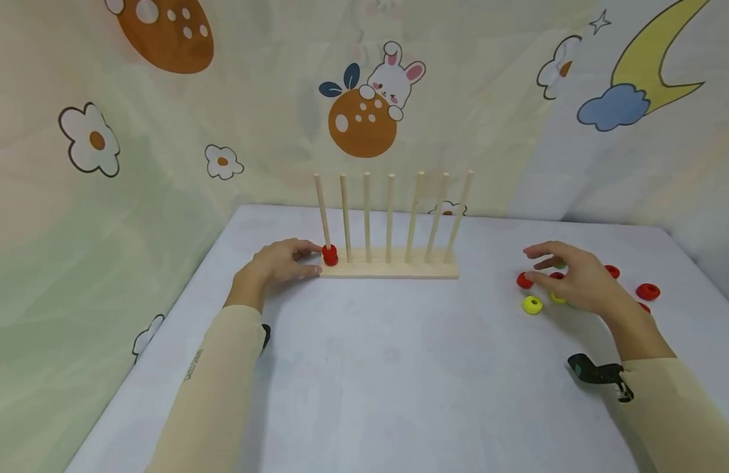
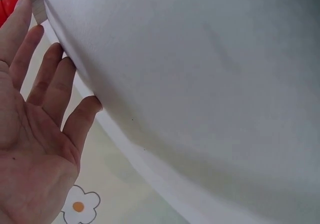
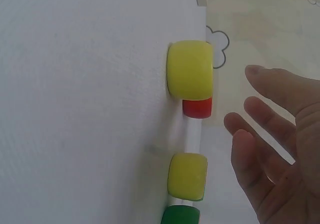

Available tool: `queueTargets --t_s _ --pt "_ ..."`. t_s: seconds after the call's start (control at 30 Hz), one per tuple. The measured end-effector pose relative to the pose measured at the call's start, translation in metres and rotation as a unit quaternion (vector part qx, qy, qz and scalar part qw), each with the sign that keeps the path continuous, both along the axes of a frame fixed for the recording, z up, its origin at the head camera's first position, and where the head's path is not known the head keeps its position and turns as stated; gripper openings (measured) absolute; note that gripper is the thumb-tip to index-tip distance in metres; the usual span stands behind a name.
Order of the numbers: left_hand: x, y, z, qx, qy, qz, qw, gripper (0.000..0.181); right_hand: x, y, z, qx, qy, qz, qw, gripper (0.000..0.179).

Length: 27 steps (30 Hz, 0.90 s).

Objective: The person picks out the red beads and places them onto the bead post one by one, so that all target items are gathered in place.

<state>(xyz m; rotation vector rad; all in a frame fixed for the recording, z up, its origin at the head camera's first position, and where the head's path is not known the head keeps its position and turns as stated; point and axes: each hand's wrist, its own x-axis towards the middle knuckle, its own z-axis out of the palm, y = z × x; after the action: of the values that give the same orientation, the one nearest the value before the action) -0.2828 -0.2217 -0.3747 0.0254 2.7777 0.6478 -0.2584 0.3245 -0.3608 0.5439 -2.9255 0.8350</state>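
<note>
My left hand (image 1: 282, 259) is at the left end of a wooden peg rack (image 1: 394, 269), fingers extended and fingertips right at its base. Red beads (image 1: 330, 255) sit stacked low on the leftmost of several upright pegs. In the left wrist view, the thumb of the left hand (image 2: 35, 134) overlaps the rack's corner beside the red. Over on the right, my right hand (image 1: 577, 279) hovers above loose beads, fingers loosely bent and apart. Nearest its fingertips are a red bead (image 1: 524, 281) and a yellow bead (image 1: 532, 305). The right wrist view shows nothing between its fingers.
More red beads (image 1: 648, 292) lie to the right of the right hand, and a green bead (image 3: 181, 215) shows in the right wrist view. The white table (image 1: 370, 368) ends at a patterned cloth backdrop (image 1: 270, 105) behind the rack.
</note>
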Motion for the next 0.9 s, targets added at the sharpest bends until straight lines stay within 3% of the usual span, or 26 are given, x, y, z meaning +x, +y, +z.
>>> queueTargets --t_s 0.47,0.9 --pt "-0.002 0.002 0.005 -0.005 -0.002 -0.008 1.0000 0.057 -0.003 0.005 -0.003 0.023 -0.064 0.006 0.9977 0.050" --pt "-0.001 0.001 0.004 -0.005 -0.002 -0.014 0.9999 0.058 -0.009 0.004 -0.004 0.029 -0.084 0.015 0.9959 0.047"
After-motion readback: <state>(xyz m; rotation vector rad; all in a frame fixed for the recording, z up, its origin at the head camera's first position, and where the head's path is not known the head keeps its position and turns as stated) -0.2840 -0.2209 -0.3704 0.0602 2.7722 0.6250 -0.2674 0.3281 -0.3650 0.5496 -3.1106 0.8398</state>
